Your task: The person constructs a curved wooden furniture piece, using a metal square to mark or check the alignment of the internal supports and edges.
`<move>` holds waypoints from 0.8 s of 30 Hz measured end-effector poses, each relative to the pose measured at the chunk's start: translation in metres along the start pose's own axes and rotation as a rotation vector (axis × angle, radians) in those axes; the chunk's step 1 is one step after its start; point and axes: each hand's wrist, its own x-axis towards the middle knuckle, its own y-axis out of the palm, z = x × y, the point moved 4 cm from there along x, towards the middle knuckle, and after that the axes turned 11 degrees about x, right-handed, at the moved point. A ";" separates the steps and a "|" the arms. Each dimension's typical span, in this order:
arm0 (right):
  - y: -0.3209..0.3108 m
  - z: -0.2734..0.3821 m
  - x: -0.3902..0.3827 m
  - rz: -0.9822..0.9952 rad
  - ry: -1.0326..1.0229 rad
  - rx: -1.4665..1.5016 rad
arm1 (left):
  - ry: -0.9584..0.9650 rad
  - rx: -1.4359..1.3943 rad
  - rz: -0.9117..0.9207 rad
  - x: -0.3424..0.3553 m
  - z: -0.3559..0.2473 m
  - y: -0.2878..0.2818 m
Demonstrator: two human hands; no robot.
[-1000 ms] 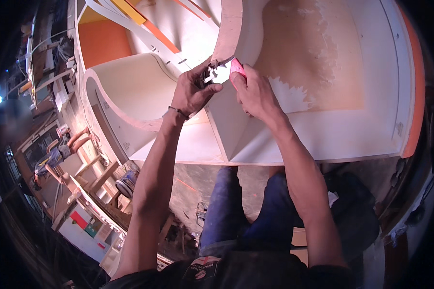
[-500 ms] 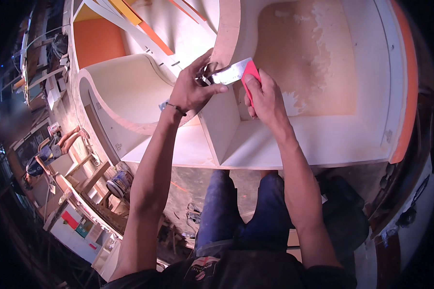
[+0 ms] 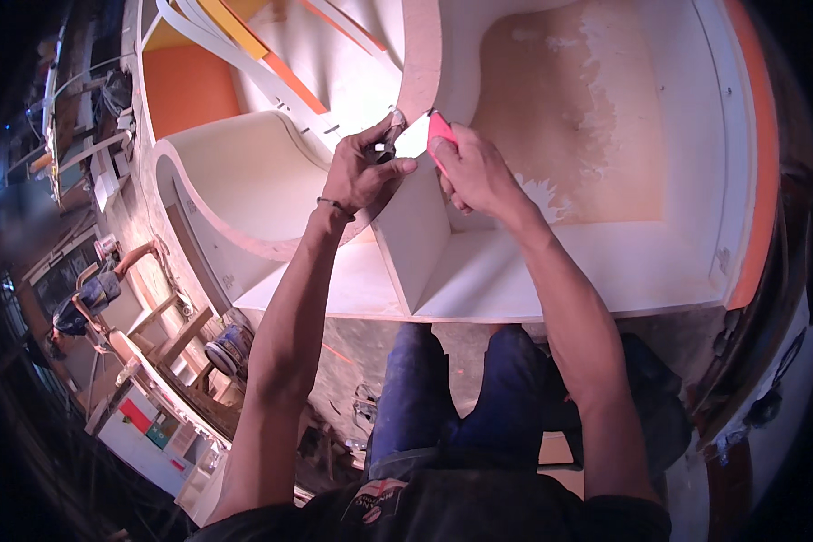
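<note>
A putty knife with a red handle (image 3: 442,140) is gripped in my right hand (image 3: 479,172), its thumb along the handle. Its wide metal blade (image 3: 413,138) points left and shines with glare. My left hand (image 3: 359,167) is at the blade's other end, its fingers curled round something dark and small that I cannot make out, its thumb stretched toward the blade. Both hands are above the white upright divider (image 3: 413,244) of a curved wooden furniture piece, near the bare edge of its curved panel (image 3: 422,72).
The right compartment has a tan panel (image 3: 551,135) with patchy white coating. An orange panel (image 3: 188,83) and loose strips (image 3: 294,83) are at the upper left. Another person (image 3: 95,298) is at the far left, near a bucket (image 3: 228,350) and wood pieces. An orange rim (image 3: 757,163) bounds the right side.
My right hand has moved left with the putty knife, bringing the blade closer to my left hand. The left hand has shifted only slightly.
</note>
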 end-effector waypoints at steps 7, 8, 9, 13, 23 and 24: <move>0.012 -0.035 -0.013 -0.086 -0.162 0.031 | 0.073 -0.159 -0.060 0.003 -0.009 0.001; 0.015 -0.047 -0.020 -0.091 -0.160 -0.003 | 0.035 -0.087 -0.084 0.008 -0.013 0.000; 0.015 -0.046 -0.024 -0.088 -0.156 -0.023 | -0.009 -0.018 -0.113 0.011 -0.010 -0.002; 0.006 -0.023 -0.034 -0.102 -0.131 0.096 | -0.109 -0.206 -0.280 0.023 0.006 -0.014; -0.040 0.012 -0.007 -0.085 -0.036 0.092 | 0.238 0.261 -0.369 -0.115 -0.066 0.024; -0.038 0.014 -0.005 -0.081 -0.042 0.092 | 0.183 0.287 -0.250 -0.141 -0.050 0.037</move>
